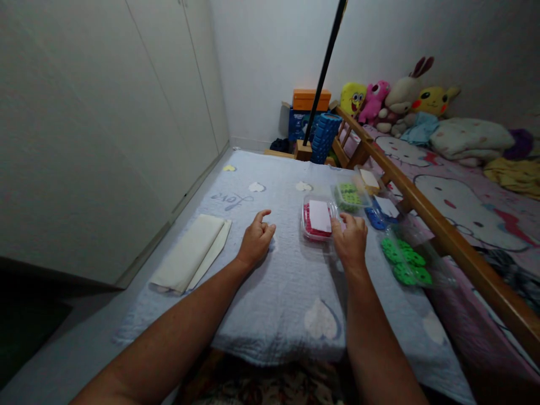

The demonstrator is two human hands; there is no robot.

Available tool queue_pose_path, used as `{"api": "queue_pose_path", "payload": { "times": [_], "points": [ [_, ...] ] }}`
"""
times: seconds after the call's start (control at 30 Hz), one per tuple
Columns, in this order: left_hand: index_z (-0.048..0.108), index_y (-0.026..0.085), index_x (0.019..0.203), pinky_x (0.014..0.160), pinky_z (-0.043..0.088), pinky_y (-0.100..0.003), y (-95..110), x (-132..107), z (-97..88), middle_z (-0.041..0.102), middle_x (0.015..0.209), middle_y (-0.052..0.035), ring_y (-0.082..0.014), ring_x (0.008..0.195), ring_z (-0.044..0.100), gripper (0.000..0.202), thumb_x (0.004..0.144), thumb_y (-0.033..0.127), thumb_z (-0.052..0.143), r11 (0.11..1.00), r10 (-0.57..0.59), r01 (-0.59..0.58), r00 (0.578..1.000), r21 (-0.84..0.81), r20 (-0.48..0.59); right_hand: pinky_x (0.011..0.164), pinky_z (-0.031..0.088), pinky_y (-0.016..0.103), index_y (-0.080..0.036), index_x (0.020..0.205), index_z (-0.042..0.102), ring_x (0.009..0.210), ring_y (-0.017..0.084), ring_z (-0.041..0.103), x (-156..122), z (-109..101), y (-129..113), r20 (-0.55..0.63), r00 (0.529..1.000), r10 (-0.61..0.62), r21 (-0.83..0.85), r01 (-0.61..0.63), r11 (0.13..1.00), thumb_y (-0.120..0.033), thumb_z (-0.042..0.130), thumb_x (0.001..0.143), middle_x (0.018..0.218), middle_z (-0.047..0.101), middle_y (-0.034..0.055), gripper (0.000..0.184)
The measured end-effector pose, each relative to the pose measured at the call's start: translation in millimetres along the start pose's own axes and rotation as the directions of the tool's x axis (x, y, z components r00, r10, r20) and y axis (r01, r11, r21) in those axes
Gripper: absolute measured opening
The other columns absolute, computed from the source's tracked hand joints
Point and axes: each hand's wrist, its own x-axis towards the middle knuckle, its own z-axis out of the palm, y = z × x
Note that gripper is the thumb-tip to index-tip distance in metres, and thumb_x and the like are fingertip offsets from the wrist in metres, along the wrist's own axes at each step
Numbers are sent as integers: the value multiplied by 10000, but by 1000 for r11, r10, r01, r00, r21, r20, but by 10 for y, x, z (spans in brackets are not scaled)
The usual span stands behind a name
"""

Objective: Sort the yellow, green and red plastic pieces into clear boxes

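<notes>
A clear plastic box [306, 232] with red pieces [311, 227] and a white card [319, 216] on top is on the blue cloth [291, 281]. My right hand [351, 239] grips its right edge, thumb toward the card. To its left, my left hand [255, 241] is held over the cloth with nothing in it, index finger and thumb apart. Beyond my right hand stand a clear box of light green pieces [348, 194], some blue pieces [374, 218] with a white card, and a clear box of bright green pieces [405, 261].
A folded cream cloth [189, 250] lies at the table's left. A wooden bed rail [415, 216] runs along the right side, with plush toys [399, 98] on the bed behind it. A black pole [324, 73] rises past the far edge, near a blue foam roller [325, 138].
</notes>
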Motion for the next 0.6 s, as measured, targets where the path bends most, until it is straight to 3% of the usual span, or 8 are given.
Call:
{"api": "queue_pose_path", "payload": {
  "times": [0.1,0.17,0.27,0.47,0.6],
  "points": [
    [555,152,1358,615,355,-256,-9,2,4,414,580,107,-135,545,450,517,893,376,549,1000,2,-2,1000,-9,6,963,413,440,-172,1187,728,1115,319,547,-101,-14,-140,116,977,-181,-37,187,982,-405,688,846,1178,660,157,414],
    [558,150,1355,616,354,-256,-16,3,4,416,577,107,-136,547,448,519,884,368,552,1000,-1,2,1000,-13,4,936,406,415,-204,1142,739,1085,303,549,-173,-30,-240,256,925,-280,-29,297,954,-356,730,841,1140,672,121,338],
    [563,144,1351,610,348,-260,-24,3,1,417,571,106,-135,547,442,520,876,356,558,1000,-5,5,1000,-15,2,873,393,377,-220,1037,748,1030,278,555,-229,-61,-317,393,860,-325,-40,369,929,-254,715,875,1060,677,92,169],
    [568,151,1350,595,338,-260,-51,11,-1,397,578,108,-128,535,418,512,874,339,560,1000,-7,7,1000,-18,9,857,405,354,-204,989,727,998,260,577,-211,-192,-175,438,821,-366,-25,419,908,-183,722,884,1017,674,87,108],
    [569,147,1349,587,334,-258,-66,18,2,395,585,111,-121,526,404,513,875,345,561,1000,-5,5,1000,-19,19,873,421,366,-202,966,719,973,261,585,-246,-344,3,402,836,-375,-32,422,906,-182,698,892,985,671,83,80]
  ]
}}
